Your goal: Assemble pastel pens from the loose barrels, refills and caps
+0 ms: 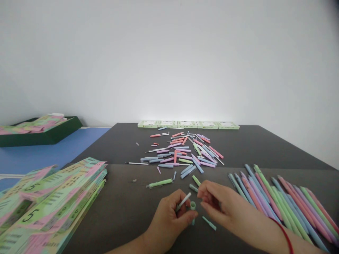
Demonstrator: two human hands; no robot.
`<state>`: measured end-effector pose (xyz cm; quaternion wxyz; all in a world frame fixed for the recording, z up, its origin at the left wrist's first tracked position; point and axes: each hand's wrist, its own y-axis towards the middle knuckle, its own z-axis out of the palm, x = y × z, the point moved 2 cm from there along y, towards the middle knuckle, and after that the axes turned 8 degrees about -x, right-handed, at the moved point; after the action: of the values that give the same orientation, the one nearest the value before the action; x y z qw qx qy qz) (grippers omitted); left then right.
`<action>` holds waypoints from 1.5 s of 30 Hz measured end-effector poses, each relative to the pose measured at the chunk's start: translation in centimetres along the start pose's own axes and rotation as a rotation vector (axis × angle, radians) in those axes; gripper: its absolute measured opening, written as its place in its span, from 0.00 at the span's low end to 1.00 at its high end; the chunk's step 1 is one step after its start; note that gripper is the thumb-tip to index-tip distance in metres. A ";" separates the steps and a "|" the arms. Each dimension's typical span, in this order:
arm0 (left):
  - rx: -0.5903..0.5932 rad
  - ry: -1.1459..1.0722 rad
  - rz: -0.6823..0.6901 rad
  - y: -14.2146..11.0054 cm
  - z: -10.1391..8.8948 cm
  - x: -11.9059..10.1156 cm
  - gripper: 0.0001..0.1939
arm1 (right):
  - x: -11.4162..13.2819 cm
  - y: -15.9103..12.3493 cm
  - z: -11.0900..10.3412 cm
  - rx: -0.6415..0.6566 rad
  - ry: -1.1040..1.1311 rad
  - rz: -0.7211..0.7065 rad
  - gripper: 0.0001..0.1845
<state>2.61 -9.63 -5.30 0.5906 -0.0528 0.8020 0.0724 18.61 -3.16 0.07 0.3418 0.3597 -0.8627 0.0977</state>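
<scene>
My left hand (173, 215) is closed around a hollow grey-green pen barrel (192, 205), held roughly upright between thumb and fingers with its mouth facing up. The same hand also grips a pen refill (184, 200), its white end sticking out above the fingers. Just right of the barrel is my right hand (218, 203), fingers curled and thumb slightly apart, with nothing visible between them. Beyond its fingertips lie a light green pen piece (196, 180) and a dark grey-green one (193, 187). A small teal pen part (209, 223) rests below the right hand.
Loose pen parts (182, 151) and refills spread over the dark table's middle. Rows of pastel pens (280, 201) lie at right. Printed packaging (53, 201) is stacked at left, near a green tray (42, 137). Several flat boxes (188, 124) line the back edge.
</scene>
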 end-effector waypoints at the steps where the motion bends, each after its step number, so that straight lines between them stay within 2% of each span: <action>1: -0.003 0.006 -0.003 0.0 0.0 0.0 0.08 | -0.4 -0.4 0.2 -0.005 -0.057 0.024 0.07; 8: 0.003 0.033 -0.012 0.1 -0.2 0.0 0.08 | -3.6 -3.0 3.8 0.029 -0.340 0.085 0.08; 12: 0.017 0.069 0.011 0.0 -0.2 0.0 0.09 | -3.5 -2.6 3.8 -0.005 -0.306 0.101 0.07; 18: 0.032 0.064 0.022 -0.1 -0.1 0.2 0.07 | -2.2 -1.2 1.0 -0.077 0.204 0.106 0.05; 20: 0.038 0.073 0.035 -0.1 -0.1 0.2 0.07 | -1.8 -0.8 0.6 -0.065 0.390 0.158 0.05; 25: 0.038 0.096 0.046 -0.3 -0.1 0.3 0.06 | -0.4 -0.2 1.2 0.039 0.784 0.260 0.10; 29: 0.054 0.085 0.040 -0.3 0.0 0.3 0.07 | -0.1 0.0 2.0 0.022 0.985 0.283 0.09; 35: 0.047 0.062 0.056 -0.3 0.1 0.4 0.07 | -0.5 0.0 1.8 -0.056 0.798 0.160 0.11; 38: 0.048 0.046 0.060 -0.3 0.1 0.4 0.06 | -0.4 -0.2 0.8 -0.075 0.494 0.089 0.10; 41: 0.052 0.046 0.038 -0.3 0.1 0.2 0.07 | -0.1 -0.6 -0.3 -0.111 0.191 -0.040 0.06; 45: 0.055 0.060 0.025 -0.3 0.1 0.0 0.06 | 0.2 -1.2 -0.6 -0.092 0.080 -0.030 0.05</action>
<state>2.77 -9.95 -5.34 0.5667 -0.0288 0.8215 0.0559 19.67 -3.91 0.50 0.3935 0.3521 -0.8466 0.0670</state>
